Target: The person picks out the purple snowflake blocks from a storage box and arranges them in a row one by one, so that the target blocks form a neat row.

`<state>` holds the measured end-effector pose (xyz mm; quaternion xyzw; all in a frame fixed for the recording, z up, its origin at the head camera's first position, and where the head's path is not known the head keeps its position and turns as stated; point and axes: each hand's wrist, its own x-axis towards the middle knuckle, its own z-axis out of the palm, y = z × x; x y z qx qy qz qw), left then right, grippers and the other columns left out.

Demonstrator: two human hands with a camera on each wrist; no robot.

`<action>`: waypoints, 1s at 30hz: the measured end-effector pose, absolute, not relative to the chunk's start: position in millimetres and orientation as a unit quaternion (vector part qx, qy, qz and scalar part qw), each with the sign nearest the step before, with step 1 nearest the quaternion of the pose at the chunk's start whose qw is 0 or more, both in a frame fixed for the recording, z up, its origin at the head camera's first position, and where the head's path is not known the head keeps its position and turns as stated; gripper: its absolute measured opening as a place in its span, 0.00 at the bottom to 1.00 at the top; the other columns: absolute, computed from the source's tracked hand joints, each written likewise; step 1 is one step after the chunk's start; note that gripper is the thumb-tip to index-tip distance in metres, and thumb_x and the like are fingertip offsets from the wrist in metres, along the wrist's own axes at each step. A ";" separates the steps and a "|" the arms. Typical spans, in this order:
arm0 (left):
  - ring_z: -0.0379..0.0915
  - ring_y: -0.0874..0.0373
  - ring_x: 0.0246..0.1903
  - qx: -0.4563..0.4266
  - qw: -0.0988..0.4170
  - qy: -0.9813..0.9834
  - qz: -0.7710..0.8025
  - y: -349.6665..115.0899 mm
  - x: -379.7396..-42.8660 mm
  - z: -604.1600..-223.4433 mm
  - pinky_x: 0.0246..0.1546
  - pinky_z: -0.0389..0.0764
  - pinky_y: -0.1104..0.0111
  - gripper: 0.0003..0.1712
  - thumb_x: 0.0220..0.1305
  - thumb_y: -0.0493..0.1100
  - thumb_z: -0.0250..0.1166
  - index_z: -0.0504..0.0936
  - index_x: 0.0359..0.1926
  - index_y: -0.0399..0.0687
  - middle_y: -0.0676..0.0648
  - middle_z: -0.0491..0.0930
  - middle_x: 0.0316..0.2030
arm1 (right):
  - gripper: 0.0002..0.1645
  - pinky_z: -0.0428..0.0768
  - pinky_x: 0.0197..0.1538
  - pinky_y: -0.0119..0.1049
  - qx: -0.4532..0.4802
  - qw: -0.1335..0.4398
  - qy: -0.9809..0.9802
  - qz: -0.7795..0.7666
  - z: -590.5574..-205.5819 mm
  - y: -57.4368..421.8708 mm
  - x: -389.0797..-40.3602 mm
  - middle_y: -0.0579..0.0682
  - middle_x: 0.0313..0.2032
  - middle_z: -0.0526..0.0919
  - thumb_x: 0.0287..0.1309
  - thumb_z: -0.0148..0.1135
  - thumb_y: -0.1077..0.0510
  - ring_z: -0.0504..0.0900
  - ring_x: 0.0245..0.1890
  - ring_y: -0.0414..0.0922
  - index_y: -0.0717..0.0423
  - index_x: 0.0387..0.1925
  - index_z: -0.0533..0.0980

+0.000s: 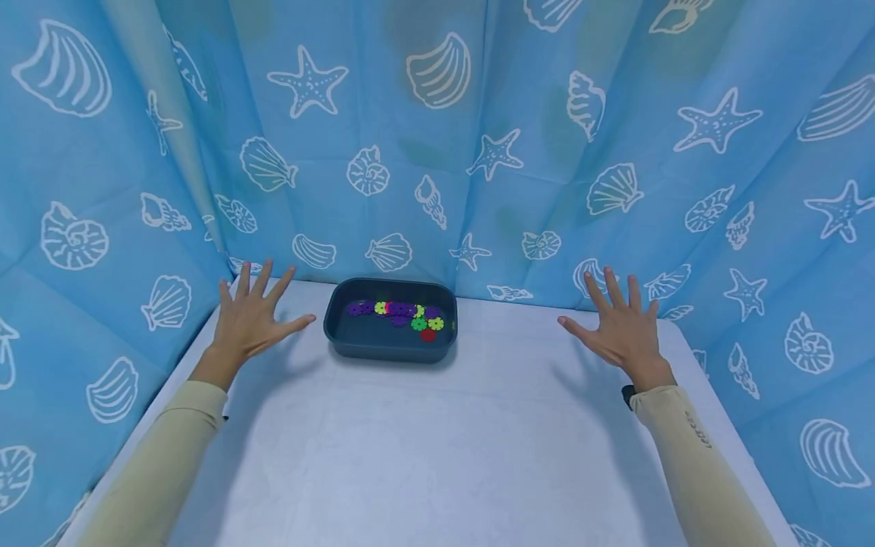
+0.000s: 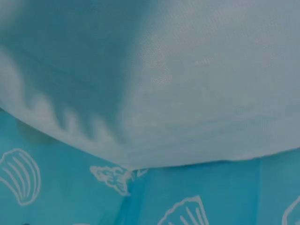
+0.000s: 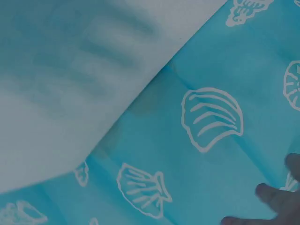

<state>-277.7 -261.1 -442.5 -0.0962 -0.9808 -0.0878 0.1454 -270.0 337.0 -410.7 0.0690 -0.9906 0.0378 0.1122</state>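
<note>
My left hand (image 1: 247, 325) is held above the table's left side, fingers spread wide and nothing in it. On the opposite side my right hand (image 1: 623, 334) hovers with its fingers splayed too, also holding nothing. Some of its fingertips (image 3: 269, 194) show at the lower right of the right wrist view. Between the hands, nearer the left one, a dark blue-grey plastic bin (image 1: 390, 351) stands at the table's back edge. Inside lie several small notched plastic discs: purple ones (image 1: 399, 309), a green one (image 1: 419, 324), yellow ones (image 1: 436, 324) and a red one (image 1: 428, 334).
A white table (image 1: 437, 456) spreads out under both arms. Blue curtains (image 1: 410, 137) printed with white shells and starfish close it in at the back, left and right. The hands' shadows fall on the tabletop, as in the left wrist view.
</note>
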 end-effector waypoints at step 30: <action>0.71 0.46 0.60 0.011 0.148 -0.863 -0.484 -186.3 -300.5 -492.9 0.59 0.76 0.68 0.27 0.59 0.25 0.60 0.73 0.61 0.32 0.36 0.75 0.58 | 0.20 0.82 0.53 0.44 0.289 -0.017 -0.870 0.398 -433.4 72.6 -377.5 0.57 0.47 0.84 0.56 0.70 0.60 0.83 0.47 0.48 0.59 0.51 0.80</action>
